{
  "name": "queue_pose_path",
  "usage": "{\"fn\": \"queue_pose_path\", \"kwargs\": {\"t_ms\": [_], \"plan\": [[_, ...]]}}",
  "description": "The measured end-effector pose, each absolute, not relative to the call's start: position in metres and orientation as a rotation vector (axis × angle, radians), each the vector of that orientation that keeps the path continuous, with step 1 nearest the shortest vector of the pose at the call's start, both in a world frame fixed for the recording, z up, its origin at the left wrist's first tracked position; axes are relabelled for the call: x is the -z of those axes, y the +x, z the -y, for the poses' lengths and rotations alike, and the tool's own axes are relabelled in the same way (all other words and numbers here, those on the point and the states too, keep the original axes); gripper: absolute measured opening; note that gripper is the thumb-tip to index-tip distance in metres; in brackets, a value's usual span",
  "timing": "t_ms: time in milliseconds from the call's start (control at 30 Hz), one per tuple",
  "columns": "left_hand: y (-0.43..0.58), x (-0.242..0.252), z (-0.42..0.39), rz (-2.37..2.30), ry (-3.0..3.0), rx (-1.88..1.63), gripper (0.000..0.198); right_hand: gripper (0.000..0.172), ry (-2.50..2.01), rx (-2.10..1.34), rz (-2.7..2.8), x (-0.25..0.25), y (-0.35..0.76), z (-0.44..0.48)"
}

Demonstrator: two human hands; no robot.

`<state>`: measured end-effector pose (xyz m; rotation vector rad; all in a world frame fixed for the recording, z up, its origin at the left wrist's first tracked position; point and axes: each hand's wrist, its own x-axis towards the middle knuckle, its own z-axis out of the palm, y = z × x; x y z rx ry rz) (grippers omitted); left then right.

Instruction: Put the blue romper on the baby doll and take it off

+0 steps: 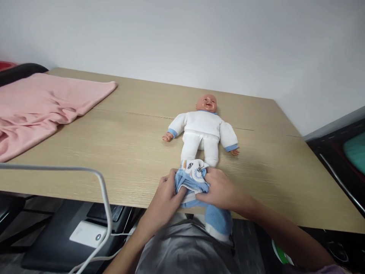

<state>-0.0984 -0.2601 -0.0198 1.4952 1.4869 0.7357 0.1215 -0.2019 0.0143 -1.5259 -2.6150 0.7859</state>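
A baby doll [202,123] in a white top with blue cuffs and white leggings lies on its back, head away from me. Bunched around or over its lower legs is a blue and white baby garment [192,179] with a printed cartoon face; the doll's feet are hidden. My left hand [169,192] grips the garment's left side, thumb inside the opening. Its right side is pinched in my right hand [221,190]. A blue and white fuzzy part [218,220] hangs over the table's front edge below my right hand.
The wooden table [128,140] meets a white wall. A pink blanket [54,102] lies crumpled on the left. A white cable [104,190] arches across the lower left, above a black seat [57,228] holding a white power bank [88,233]. Something dark stands at right.
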Motion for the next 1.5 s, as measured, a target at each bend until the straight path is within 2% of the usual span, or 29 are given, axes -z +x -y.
{"fn": "queue_pose_path", "kwargs": {"t_ms": [100, 467, 700, 867, 933, 1033, 1233, 1400, 1500], "plan": [[-0.099, 0.018, 0.261, -1.496, 1.532, -0.710, 0.023, 0.019, -1.485, -0.782, 2.587, -0.016, 0.120, 0.203], [-0.098, 0.034, 0.267, -1.594, 1.638, -0.746, 0.025, 0.057, -1.375, -0.843, 2.499, -0.005, 0.122, 0.201], [-0.104, 0.042, 0.273, -1.503, 1.668, -0.831, 0.045, 0.051, -1.304, -0.892, 2.448, -0.001, 0.128, 0.202], [-0.112, 0.049, 0.278, -1.378, 1.575, -0.845, 0.057, 0.060, -1.264, -0.920, 2.371, -0.001, 0.128, 0.204], [-0.115, 0.052, 0.278, -1.319, 1.517, -0.889, 0.062, 0.059, -1.243, -0.925, 2.352, 0.001, 0.128, 0.204], [-0.117, 0.054, 0.276, -1.244, 1.479, -0.938, 0.064, 0.052, -1.257, -0.935, 2.332, 0.003, 0.129, 0.204], [-0.117, 0.058, 0.266, -1.136, 1.433, -1.032, 0.068, 0.060, -1.306, -0.952, 2.320, 0.006, 0.131, 0.205], [-0.118, 0.064, 0.258, -1.187, 1.320, -1.111, 0.068, 0.037, -1.338, -0.877, 2.295, 0.006, 0.130, 0.205], [-0.120, 0.063, 0.255, -1.201, 1.299, -1.071, 0.067, 0.042, -1.281, -0.818, 2.318, 0.008, 0.130, 0.203]]}}
